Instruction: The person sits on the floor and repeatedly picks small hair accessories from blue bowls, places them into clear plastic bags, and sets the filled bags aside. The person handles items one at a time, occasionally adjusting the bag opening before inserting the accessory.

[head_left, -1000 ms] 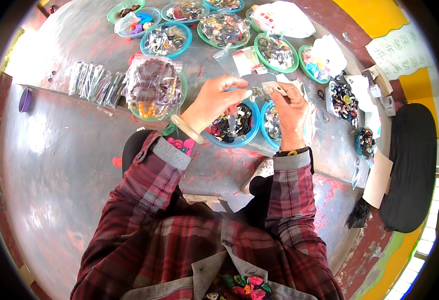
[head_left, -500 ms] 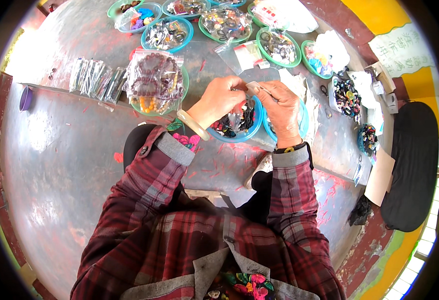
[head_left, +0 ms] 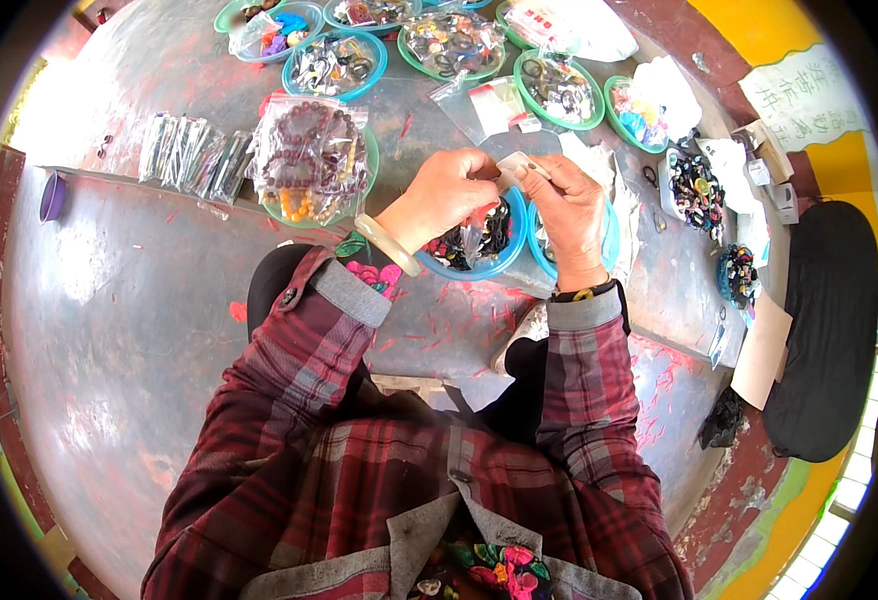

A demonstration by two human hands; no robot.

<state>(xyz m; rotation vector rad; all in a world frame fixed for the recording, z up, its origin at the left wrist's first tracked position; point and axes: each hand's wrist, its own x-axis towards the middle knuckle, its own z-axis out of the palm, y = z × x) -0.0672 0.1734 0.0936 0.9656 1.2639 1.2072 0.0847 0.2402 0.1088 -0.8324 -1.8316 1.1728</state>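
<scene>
My left hand, with a pale bangle at the wrist, is closed in a pinch over a blue basin. Facing it, my right hand pinches too. Between the fingertips shows a small pale piece, and both hands seem to grip it; its kind is too small to make out. Below my left fingers hangs a see-through plastic bag with some red on it. Dark cords and colourful small pieces fill the basin under it. A second blue basin stands under my right hand, which hides most of its inside.
To the left, bagged dark red bead bracelets top a green basin, beside a row of slim packets. Several basins of packaged trinkets stand farther back. On the right are a tray of colourful pieces, cardboard and a black padded shape.
My fingertips have shifted slightly, and more of the pale piece shows between them. My right hand has moved a little to the right. The basins stay in place.
</scene>
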